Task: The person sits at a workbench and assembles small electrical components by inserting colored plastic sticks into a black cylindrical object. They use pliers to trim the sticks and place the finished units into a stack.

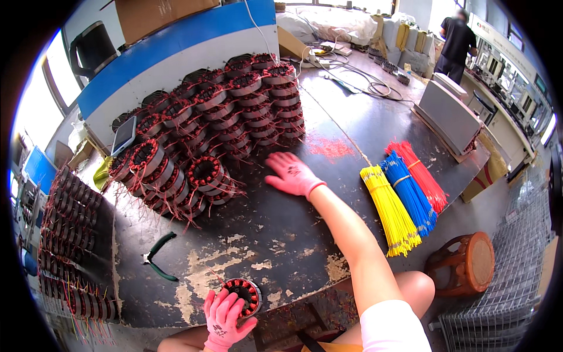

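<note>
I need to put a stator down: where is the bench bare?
Bare between the right hand, the pliers and the yellow wire bundle. Crowded at the stacked stators back left.

Left hand [223, 320] covers the near side of the wound stator [244, 295]; wrist cut off by btm edge. Racks of stators [70, 246] at left blur into the fisheye rim. Distant person [456, 44] too small, blurred. Back rows of the stator stack [223, 117] hidden behind front ones.

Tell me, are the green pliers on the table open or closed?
Open. The green-handled pliers lie flat on the worn table, and their two handles spread apart in a V. No hand touches them.
</note>
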The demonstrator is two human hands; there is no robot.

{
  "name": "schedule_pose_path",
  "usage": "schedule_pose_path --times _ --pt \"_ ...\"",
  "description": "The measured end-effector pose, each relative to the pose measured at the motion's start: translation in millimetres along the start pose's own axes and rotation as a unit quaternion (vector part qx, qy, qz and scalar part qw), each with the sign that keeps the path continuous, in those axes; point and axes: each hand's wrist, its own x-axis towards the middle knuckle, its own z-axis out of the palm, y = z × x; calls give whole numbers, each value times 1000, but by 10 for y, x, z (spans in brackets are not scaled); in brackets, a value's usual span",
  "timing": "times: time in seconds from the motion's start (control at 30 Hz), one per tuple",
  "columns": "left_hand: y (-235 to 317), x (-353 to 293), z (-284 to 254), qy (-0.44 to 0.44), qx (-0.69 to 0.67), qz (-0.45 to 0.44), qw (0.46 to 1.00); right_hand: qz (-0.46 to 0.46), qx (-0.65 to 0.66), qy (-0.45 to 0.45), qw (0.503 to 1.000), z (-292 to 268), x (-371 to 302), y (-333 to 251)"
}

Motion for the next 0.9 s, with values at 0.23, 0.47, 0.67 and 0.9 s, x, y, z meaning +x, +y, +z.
schedule_pose_path --times 0.23,0.47,0.67,0.9 --pt "34 -1 27 17 -5 6 1000 -32 -14 -10 999 -426 -475 -87" --pt "74 82 4 0 -22 16 1000 -46 -30 -53 997 -623 -807 133" --pt "20 12 -62 23 0 19 1000 -20 -35 -57 998 -479 -740 -53" --pt "49 153 -23 31 -27 39 998 21 -41 4 999 -510 -1035 -128"
